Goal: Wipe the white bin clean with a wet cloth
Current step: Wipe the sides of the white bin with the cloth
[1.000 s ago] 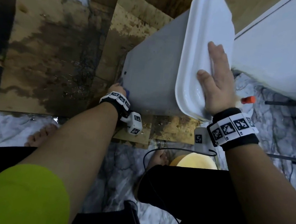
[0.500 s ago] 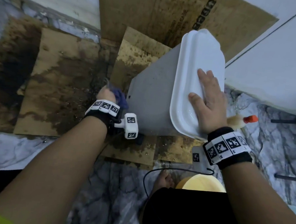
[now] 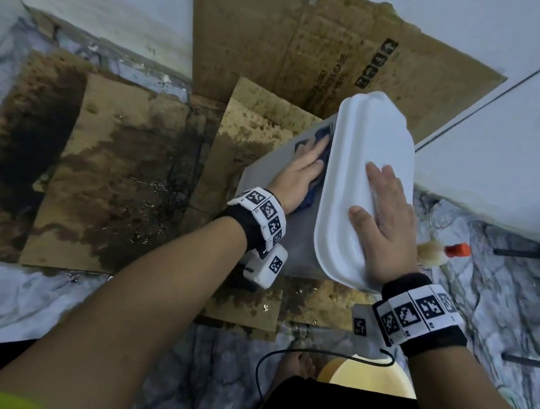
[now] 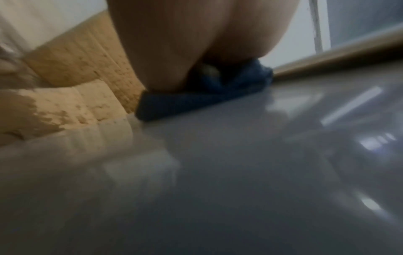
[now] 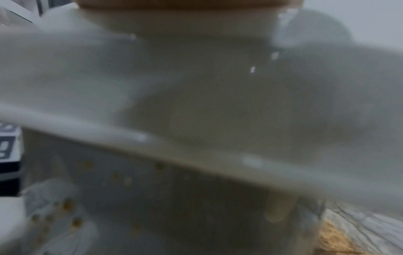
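The white bin [image 3: 362, 167] stands tilted on wet cardboard, its lid on top and its grey side wall [image 3: 265, 177] facing left. My left hand [image 3: 299, 170] lies flat with straight fingers on that wall, pressing a dark blue cloth [image 3: 317, 136] against it just under the lid's rim. In the left wrist view the cloth [image 4: 196, 101] shows squeezed under the palm on the glossy wall [image 4: 240, 172]. My right hand [image 3: 383, 223] rests flat on the lid, fingers spread, steadying the bin. The right wrist view is a blur of the lid's edge [image 5: 152, 138].
Soaked cardboard sheets [image 3: 115, 171] cover the floor to the left, and a larger sheet [image 3: 312, 42] leans against the wall behind. A bottle with an orange cap [image 3: 453, 250] lies right of the bin. A yellow bowl [image 3: 367, 377] sits near my knee. A white panel [image 3: 518, 147] stands right.
My left hand has slid the cloth from the bin's lower left corner up the side wall to just below the lid. The right hand has stayed on the lid.
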A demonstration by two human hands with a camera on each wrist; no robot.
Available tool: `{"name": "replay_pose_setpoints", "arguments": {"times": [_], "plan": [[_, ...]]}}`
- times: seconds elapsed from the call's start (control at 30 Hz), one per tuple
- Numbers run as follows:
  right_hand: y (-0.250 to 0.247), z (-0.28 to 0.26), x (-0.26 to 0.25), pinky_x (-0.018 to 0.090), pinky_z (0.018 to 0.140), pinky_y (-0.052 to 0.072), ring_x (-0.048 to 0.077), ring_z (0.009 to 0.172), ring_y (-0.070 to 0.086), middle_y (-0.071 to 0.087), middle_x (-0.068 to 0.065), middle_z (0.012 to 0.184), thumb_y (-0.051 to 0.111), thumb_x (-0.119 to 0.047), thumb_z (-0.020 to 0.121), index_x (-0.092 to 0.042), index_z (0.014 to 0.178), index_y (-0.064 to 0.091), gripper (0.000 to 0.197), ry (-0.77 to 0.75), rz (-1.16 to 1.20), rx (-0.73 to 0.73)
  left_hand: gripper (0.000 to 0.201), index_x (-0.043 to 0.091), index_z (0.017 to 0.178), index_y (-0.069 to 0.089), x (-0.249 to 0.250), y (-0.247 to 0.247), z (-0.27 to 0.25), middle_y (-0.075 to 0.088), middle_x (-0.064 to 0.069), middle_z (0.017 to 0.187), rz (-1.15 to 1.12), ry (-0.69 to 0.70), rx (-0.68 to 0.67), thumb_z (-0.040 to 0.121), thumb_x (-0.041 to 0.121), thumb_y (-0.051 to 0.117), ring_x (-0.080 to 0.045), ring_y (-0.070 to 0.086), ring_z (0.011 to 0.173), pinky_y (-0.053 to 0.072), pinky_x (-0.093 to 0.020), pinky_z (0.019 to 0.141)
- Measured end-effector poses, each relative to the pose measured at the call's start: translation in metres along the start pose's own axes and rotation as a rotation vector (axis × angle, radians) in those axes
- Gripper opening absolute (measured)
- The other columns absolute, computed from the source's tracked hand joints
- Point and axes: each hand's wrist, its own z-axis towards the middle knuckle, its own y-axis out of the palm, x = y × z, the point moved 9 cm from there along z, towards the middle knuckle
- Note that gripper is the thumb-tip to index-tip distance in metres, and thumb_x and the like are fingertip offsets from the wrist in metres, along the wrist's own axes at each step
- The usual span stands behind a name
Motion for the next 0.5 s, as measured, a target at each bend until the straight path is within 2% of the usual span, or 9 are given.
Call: {"name": "replay_pose_setpoints", "arguments": {"times": [0.1,0.2,0.27,0.37,0.5], "plan": [[-0.002,0.0,0.001,0.053,0.118,0.006,0.009,0.148,0.006,0.012,-0.011,0.161,0.031,-0.063,0.085,-0.053,0.145,0.017,0.062,-0.01,0.009,0.008,0.051,0.03,0.153,0.024,0.006,0.005,0.009,0.009,0.01,0.163,0.006,0.021,-0.002,0.103,0.027,0.039,-0.012,0.004,0.15,0.014,-0.045,0.122],[-0.003,0.0,0.004,0.055,0.117,0.008,0.009,0.148,0.007,0.012,-0.011,0.161,0.03,-0.063,0.085,-0.052,0.146,0.017,0.063,-0.014,0.007,0.009,0.059,0.045,0.15,0.017,0.016,0.017,0.022,0.011,0.012,0.163,-0.017,0.046,-0.133,0.098,0.034,0.042,-0.015,0.013,0.15,0.024,-0.048,0.119],[-0.003,0.0,0.006,0.056,0.117,0.007,0.009,0.148,0.007,0.012,-0.012,0.161,0.029,-0.064,0.085,-0.051,0.146,0.016,0.064,-0.012,0.006,-0.001,0.061,0.05,0.149,0.013,0.019,0.017,0.034,0.008,0.011,0.163,0.108,0.055,-0.162,0.095,0.042,0.041,-0.015,0.01,0.15,0.019,-0.051,0.12],[-0.001,0.0,0.005,0.057,0.117,0.006,0.008,0.148,0.005,0.011,-0.012,0.161,0.028,-0.064,0.085,-0.051,0.147,0.015,0.064,-0.017,0.01,-0.008,0.058,0.031,0.155,0.014,0.024,0.006,0.052,0.005,0.002,0.164,0.288,0.068,-0.079,0.1,0.035,0.034,-0.019,-0.001,0.151,0.006,-0.05,0.122],[-0.003,-0.001,0.005,0.056,0.117,0.007,0.006,0.148,0.005,0.011,-0.012,0.161,0.03,-0.06,0.087,-0.05,0.147,0.017,0.063,-0.019,0.022,-0.001,0.055,0.018,0.154,0.02,0.01,-0.006,0.062,0.013,-0.002,0.163,0.373,0.072,-0.035,0.101,0.027,0.033,-0.021,0.005,0.151,0.004,-0.043,0.123]]}}
